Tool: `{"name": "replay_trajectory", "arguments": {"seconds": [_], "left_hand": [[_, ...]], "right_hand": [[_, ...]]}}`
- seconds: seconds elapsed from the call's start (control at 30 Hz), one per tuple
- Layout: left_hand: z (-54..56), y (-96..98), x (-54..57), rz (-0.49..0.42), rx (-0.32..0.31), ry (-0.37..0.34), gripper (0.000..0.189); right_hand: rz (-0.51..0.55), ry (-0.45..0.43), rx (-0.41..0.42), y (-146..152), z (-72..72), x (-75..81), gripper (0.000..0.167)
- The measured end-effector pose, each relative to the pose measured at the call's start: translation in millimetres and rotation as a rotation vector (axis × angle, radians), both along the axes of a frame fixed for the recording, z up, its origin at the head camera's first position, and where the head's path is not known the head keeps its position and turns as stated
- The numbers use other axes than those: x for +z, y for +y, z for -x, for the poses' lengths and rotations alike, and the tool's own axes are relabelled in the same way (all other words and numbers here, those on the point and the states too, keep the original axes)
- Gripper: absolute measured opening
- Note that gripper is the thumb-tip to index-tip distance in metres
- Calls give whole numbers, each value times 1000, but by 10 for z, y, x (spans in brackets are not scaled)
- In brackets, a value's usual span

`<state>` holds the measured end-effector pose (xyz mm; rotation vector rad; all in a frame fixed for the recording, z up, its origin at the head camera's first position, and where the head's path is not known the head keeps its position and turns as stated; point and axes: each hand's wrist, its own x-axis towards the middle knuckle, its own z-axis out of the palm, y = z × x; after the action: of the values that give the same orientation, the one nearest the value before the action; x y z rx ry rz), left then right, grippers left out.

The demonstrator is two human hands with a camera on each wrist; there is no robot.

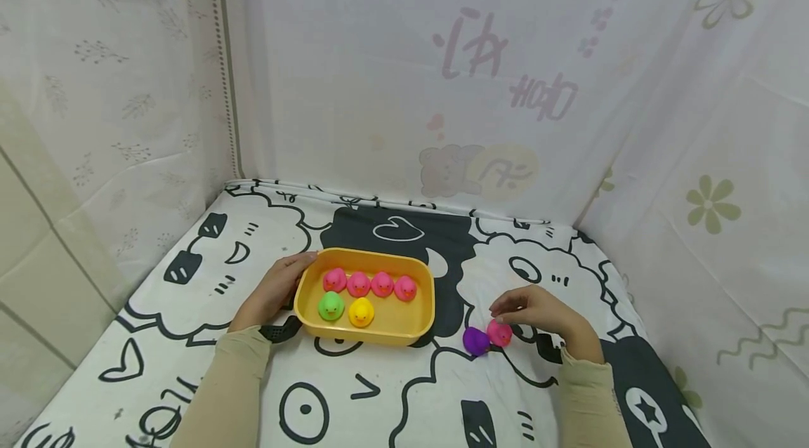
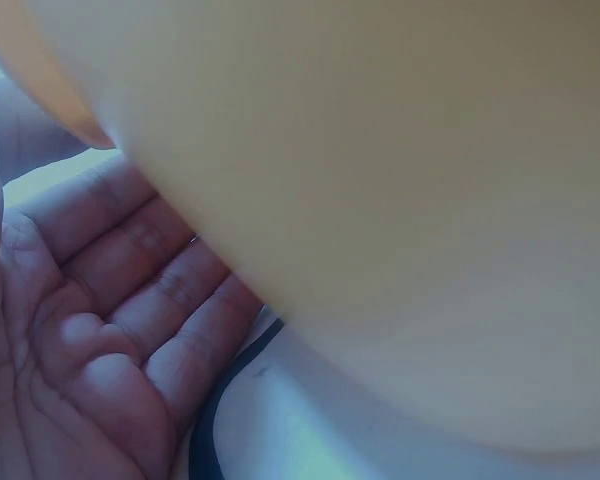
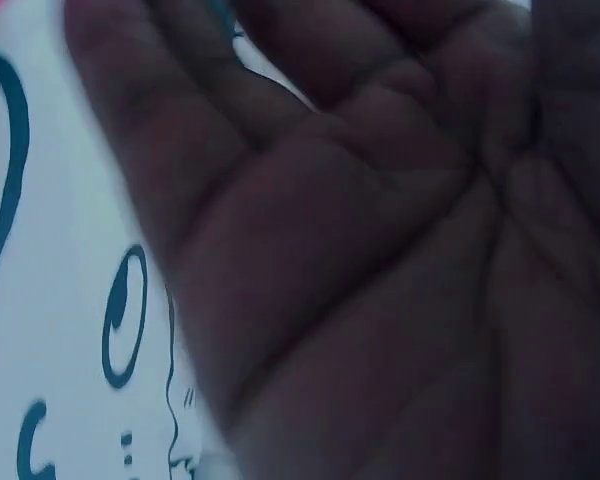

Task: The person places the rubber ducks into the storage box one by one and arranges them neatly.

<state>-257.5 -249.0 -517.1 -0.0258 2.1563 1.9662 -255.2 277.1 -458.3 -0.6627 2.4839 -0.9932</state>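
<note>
At the left end of a yellow tray [image 1: 392, 334], my left hand [image 1: 278, 286] rests against the outer wall, its fingertips right at the far corner. The left wrist view shows its fingers [image 2: 165, 265] lying fairly straight along the tray wall, partly hidden by it. My right hand [image 1: 537, 311] hovers over a pink rubber duck [image 1: 499, 333], fingertips close above it. Touching that duck on its left is a purple rubber duck [image 1: 476, 341]. The palm [image 3: 330, 270] fills the right wrist view, with a bit of pink at its top left corner.
Inside the tray stand a row of several pink ducks [image 1: 359, 284], a green duck [image 1: 331, 306] and a yellow duck [image 1: 361, 312]. A black-and-white cartoon cloth [image 1: 354, 392] covers the table. White patterned curtains [image 1: 379, 69] hang behind and at both sides.
</note>
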Motion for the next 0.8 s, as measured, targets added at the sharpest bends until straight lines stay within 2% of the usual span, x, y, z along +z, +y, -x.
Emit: {"name": "replay_trajectory", "arguments": {"seconds": [0.13,0.3,0.53,0.8], "left_hand": [[24,-4,-20,-4,6,-23,76],[40,-14,-28,-4,14,-30,78],[33,-29,-34,-7,2,-28,78],[55,-28,-44,-17,7,-32,79]], "right_hand": [[-12,-56,10,74,-6,-61,20],[-17,-75,14,90,13,-117,19],[-24,-82,-17,174,9,-118,25],[20,-132,21,215,-4,-134,28]]}}
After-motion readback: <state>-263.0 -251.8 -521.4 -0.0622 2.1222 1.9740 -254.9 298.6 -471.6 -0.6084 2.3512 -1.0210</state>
